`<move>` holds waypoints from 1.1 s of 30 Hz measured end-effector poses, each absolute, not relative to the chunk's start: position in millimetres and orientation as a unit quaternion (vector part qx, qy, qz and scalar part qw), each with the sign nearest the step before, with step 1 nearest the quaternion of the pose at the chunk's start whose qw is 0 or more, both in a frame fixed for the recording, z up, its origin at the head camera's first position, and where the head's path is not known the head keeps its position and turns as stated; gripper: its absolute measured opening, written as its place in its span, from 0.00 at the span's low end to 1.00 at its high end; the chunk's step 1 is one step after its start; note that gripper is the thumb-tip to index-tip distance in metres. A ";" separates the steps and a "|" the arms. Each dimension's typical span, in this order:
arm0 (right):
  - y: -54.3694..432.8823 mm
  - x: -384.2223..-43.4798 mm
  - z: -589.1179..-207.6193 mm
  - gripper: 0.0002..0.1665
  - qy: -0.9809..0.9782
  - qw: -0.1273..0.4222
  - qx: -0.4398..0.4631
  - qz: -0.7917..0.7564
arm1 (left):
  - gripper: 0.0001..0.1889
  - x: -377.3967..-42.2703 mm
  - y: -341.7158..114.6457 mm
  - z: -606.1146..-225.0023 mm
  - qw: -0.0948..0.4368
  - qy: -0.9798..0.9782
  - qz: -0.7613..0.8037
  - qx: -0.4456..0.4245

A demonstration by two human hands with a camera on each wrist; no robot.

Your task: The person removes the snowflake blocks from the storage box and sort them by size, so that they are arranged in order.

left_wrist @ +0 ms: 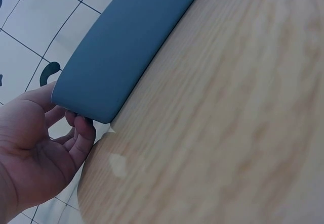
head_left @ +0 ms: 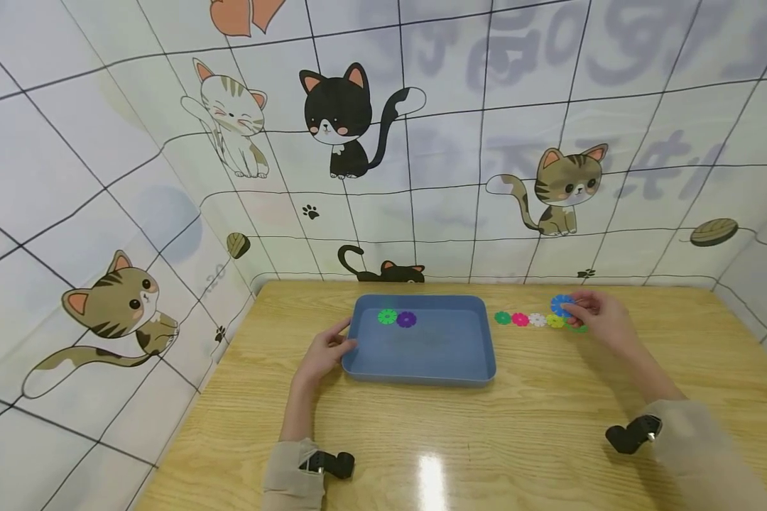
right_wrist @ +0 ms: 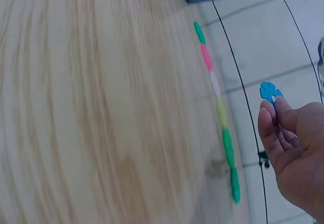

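The wall [head_left: 447, 142] was white with thin black squares and cartoon cats [head_left: 343, 128], and the back of the wooden counter [head_left: 518, 440] came close to it.

In the head view, the blue flower [head_left: 561, 306] was off to the right of a blue tray [head_left: 356, 366], pinched in the right hand [head_left: 604, 323]. The left hand [head_left: 324, 353] was far from it, holding the tray's left end. The tray's long side ran left to right. Inside, near the back, lay a bright green flower [head_left: 387, 316] and a purple flower [head_left: 406, 319], side by side. A row of little flowers [head_left: 537, 320] went along the counter, starting just right of the tray.

In the left wrist view, the fingers curled at the tray's corner.

In the right wrist view, the thumb and fingers pinched the blue flower, apart from the row. The row went green, pink, white, yellow, green, green, with its first green one nearest the tray.
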State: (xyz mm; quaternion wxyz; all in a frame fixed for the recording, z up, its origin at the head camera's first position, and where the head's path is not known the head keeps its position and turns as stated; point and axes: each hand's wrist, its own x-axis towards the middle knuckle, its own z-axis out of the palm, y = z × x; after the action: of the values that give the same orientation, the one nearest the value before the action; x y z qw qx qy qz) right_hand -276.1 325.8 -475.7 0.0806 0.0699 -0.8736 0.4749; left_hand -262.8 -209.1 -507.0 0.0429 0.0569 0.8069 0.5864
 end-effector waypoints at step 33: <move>421.2 -259.8 -501.2 0.22 -0.946 0.072 -0.104 0.297 | 0.29 -261.9 -205.7 -506.4 0.048 0.807 0.588 0.029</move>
State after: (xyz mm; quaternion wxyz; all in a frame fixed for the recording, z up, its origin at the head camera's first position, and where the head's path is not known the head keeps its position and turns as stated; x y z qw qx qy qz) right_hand -259.8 421.2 -501.2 0.0724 -0.1035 -0.9464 0.2972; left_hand -261.9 -205.7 -506.4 0.0477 0.0294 0.8072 0.5876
